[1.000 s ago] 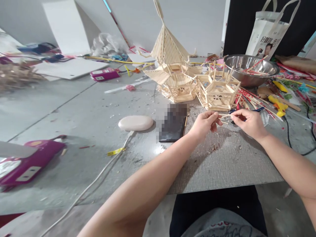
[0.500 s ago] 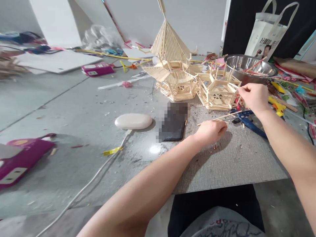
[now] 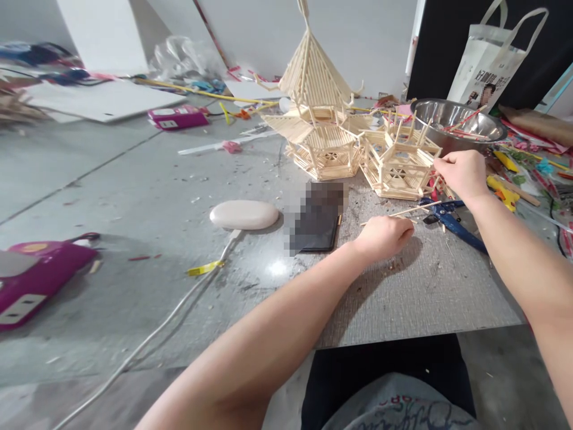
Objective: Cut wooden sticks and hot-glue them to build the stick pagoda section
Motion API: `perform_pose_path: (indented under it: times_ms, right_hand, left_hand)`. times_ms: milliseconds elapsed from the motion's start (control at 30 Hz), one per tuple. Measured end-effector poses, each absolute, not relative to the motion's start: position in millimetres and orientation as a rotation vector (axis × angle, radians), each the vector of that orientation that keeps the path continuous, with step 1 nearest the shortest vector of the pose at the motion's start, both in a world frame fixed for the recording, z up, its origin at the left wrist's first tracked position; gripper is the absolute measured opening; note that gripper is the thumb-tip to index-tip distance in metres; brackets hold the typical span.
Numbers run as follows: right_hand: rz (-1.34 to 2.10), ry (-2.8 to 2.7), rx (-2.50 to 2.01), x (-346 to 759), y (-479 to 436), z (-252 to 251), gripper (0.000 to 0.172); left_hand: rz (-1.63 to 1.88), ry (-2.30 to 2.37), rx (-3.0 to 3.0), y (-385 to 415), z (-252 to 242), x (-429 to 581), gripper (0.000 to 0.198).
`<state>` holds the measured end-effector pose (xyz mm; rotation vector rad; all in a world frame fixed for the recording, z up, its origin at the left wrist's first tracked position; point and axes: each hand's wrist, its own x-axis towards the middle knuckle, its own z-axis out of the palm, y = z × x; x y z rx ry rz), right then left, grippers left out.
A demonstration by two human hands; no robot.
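My left hand (image 3: 387, 236) rests on the table with its fingers curled closed. Its fingertips are turned away, so whatever they hold is hidden. Thin wooden sticks (image 3: 409, 210) show just beyond the knuckles. My right hand (image 3: 463, 173) pinches a short pale wooden stick (image 3: 425, 157) at the right side of an open hexagonal stick frame (image 3: 398, 173). Whether the stick is fixed to the frame I cannot tell. Left of the frame stands a taller stick pavilion (image 3: 320, 119) with a pointed roof. Blue-handled pliers (image 3: 452, 218) lie between my hands.
A dark phone (image 3: 317, 224) and a white oval device (image 3: 244, 214) with a cable lie to the left. Purple power strips (image 3: 45, 275) sit farther left. A steel bowl (image 3: 461, 122), a white bag (image 3: 487, 65) and a yellow tool (image 3: 504, 192) are at the right.
The view has shifted slightly. Both hands keep nearly the same places and poses, and the stick structures stand as before.
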<state>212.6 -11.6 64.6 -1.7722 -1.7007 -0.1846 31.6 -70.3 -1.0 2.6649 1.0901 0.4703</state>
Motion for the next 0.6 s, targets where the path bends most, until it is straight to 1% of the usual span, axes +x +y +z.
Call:
perform_pose_path:
  times_ms: [133,267,500,600]
  right_hand:
    - [0.014,-1.715,-1.758,221,-3,64,0.023]
    - [0.237,-1.759,-1.645,232,12,62,0.021]
    - [0.329,-1.765,-1.631,234,22,61,0.020]
    - [0.352,-1.744,-1.716,229,18,65,0.019]
  left_hand:
    - [0.474,1.083,2.642,-70,-1,32,0.026]
    - [0.467,1.102,2.637,-69,-2,32,0.026]
    - [0.470,1.092,2.641,-69,-3,32,0.024]
    - [0.469,1.086,2.639,-69,-4,32,0.024]
